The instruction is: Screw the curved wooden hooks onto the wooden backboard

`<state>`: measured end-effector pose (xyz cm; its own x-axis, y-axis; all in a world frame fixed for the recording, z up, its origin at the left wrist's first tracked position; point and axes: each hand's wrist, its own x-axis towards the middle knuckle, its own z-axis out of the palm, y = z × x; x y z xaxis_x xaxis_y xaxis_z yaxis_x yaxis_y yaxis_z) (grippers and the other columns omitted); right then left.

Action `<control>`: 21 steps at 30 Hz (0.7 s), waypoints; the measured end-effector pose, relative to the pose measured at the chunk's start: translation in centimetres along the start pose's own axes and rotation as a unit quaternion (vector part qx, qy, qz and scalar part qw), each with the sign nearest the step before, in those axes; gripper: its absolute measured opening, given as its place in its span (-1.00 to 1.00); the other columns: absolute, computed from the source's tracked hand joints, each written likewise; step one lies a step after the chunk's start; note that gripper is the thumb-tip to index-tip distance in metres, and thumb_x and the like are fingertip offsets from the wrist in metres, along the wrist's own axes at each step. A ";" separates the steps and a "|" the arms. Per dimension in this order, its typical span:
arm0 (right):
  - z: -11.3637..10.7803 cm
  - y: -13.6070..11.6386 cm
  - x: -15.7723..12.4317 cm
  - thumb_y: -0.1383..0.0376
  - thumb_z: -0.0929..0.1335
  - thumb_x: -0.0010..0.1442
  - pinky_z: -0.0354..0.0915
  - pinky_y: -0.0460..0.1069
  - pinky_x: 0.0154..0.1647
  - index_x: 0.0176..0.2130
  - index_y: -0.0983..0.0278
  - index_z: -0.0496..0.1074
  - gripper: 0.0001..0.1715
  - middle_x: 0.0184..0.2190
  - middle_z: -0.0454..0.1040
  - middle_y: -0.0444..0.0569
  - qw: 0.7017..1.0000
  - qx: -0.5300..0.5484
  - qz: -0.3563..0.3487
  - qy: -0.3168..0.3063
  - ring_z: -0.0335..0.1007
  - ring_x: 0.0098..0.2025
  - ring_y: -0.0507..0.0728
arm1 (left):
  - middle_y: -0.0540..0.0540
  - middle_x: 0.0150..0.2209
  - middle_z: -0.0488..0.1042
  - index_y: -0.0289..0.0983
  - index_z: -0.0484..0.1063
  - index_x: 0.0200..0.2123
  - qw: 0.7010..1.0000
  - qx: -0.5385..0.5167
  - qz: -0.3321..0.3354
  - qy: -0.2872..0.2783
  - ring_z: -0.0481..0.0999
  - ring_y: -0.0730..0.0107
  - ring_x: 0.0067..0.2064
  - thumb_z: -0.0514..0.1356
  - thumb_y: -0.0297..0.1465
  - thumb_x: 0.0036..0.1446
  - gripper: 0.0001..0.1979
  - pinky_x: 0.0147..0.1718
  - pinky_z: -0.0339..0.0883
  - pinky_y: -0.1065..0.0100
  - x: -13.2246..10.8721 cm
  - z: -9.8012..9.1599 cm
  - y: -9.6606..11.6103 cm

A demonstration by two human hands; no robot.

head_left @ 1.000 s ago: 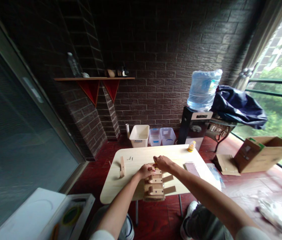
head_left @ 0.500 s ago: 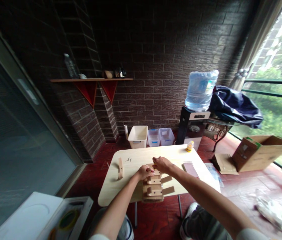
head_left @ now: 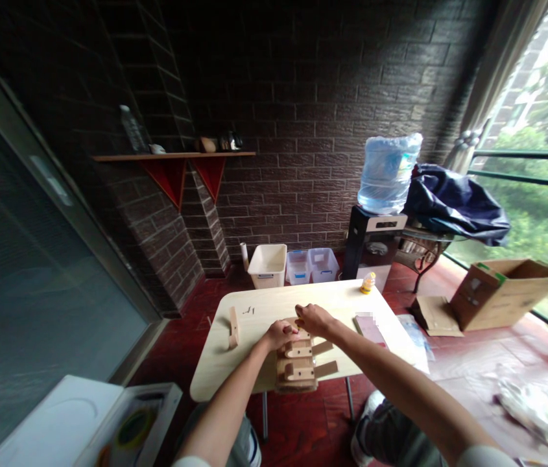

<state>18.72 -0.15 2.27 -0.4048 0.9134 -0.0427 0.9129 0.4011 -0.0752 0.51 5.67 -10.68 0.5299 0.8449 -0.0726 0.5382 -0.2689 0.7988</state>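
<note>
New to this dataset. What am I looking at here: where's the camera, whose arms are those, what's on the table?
No robot here. A single camera sits on a person's head, looking forward and down, so the two bare arms entering from the bottom are the wearer's own. The left hand and right hand are both on the far end of a wooden assembly of stacked slats, which lies at the near edge of a small light table. Whether they grip it is too small to tell. Also on the table are a loose wooden piece, a few small dark fasteners and a little yellow bottle.
</note>
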 end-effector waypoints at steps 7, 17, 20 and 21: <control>0.2 -0.5 0.5 0.19 0.25 0.35 0.36 0.00 -0.31 0.05 0.32 0.33 -0.64 -0.20 0.58 0.23 0.999 -0.020 -0.022 -0.013 0.58 -0.17 0.26 | -0.18 -0.26 0.57 -0.31 0.54 -0.40 0.999 -0.025 0.005 0.019 0.54 0.21 -0.24 0.33 -0.28 -0.06 -0.79 -0.19 0.38 0.26 -0.5 0.2 0.8; -0.1 0.1 0.9 0.26 0.27 0.31 0.36 -0.01 -0.30 0.03 0.41 0.38 -0.63 -0.21 0.58 0.27 0.999 -0.034 -0.028 -0.032 0.58 -0.17 0.27 | -0.17 -0.21 0.58 -0.30 0.59 -0.32 1.000 -0.004 -0.001 0.014 0.55 0.18 -0.19 0.33 -0.23 -0.06 -0.72 -0.15 0.36 0.27 -0.1 0.3 0.0; -0.3 0.0 1.0 0.13 0.29 0.31 0.37 0.00 -0.26 0.01 0.37 0.41 -0.59 -0.18 0.58 0.26 0.999 -0.031 -0.003 -0.027 0.57 -0.15 0.27 | -0.19 -0.20 0.59 -0.32 0.60 -0.29 1.000 0.004 -0.003 0.014 0.56 0.17 -0.19 0.33 -0.22 -0.06 -0.69 -0.15 0.36 0.27 0.0 0.3 -0.2; -0.4 0.0 1.0 0.10 0.29 0.31 0.37 0.01 -0.25 0.00 0.36 0.42 -0.57 -0.17 0.57 0.26 0.999 -0.031 0.001 -0.024 0.57 -0.14 0.27 | -0.18 -0.21 0.59 -0.32 0.60 -0.29 1.000 0.006 0.002 0.013 0.55 0.17 -0.20 0.33 -0.22 -0.06 -0.69 -0.16 0.36 0.27 0.0 0.3 -0.2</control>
<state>18.28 0.80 2.62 -0.4036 0.9105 -0.0902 0.9146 0.4041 -0.0128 0.61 5.63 -10.99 0.5143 0.8559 -0.0540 0.5441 -0.2770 0.7920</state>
